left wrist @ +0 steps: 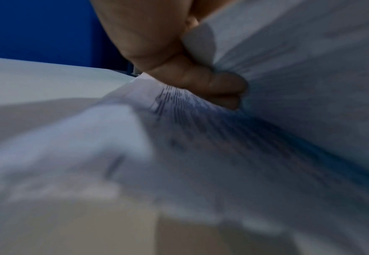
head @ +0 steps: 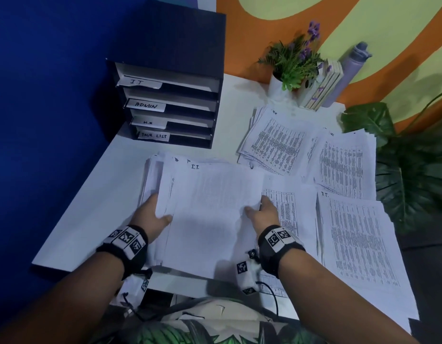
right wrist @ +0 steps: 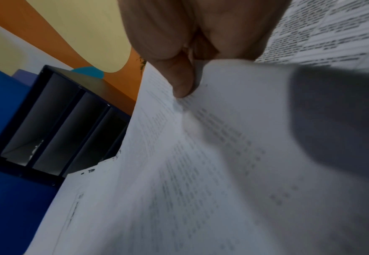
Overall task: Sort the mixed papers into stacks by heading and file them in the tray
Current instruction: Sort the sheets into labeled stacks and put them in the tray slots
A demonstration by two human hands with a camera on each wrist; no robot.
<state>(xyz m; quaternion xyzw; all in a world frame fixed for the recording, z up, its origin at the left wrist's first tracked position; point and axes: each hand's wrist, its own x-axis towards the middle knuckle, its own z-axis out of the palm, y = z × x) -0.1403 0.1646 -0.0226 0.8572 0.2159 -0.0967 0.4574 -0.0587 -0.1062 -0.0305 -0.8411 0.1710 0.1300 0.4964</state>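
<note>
White desk top [head: 110,184], seen whole only in the head view, carrying everything below. Dark blue four-shelf filing tray [head: 170,105], beyond and left of the two grips; its paper tabs read, top to bottom, "IT", "ADMIN", "H.R" and "TASK LIST". The right wrist view shows the tray [right wrist: 54,124] tipped sideways, its shelf slots dark and its tabs unreadable.

Large mixed pile of white printed sheets [head: 215,214], directly between the hands, with "I.T." handwritten at the far edge of the top sheet and further corner headings fanned behind it, too partial to read. Right of the right-hand grip: a near stack of printed table sheets headed "I.T." [head: 358,244]. Beyond the grip and right: a fanned stack headed "HR" [head: 272,142] and another fanned stack [head: 344,162] whose heading is illegible.

Left hand [head: 154,217]: holds the left edge of the pile's upper sheets, thumb on top. Only the left wrist view shows the fingers [left wrist: 214,84] curled beneath the lifted sheets, with lines of print on the page below. Right hand [head: 263,213]: at the pile's right edge. Only the right wrist view shows the thumb [right wrist: 181,81] pressed on a raised sheet in a narrow pinch; the other fingers are hidden behind the paper.

Far right of the grips: a white pot of purple-flowered greenery [head: 293,63], a leaning grey bottle [head: 349,70] and a large dark green leaf [head: 411,167].
</note>
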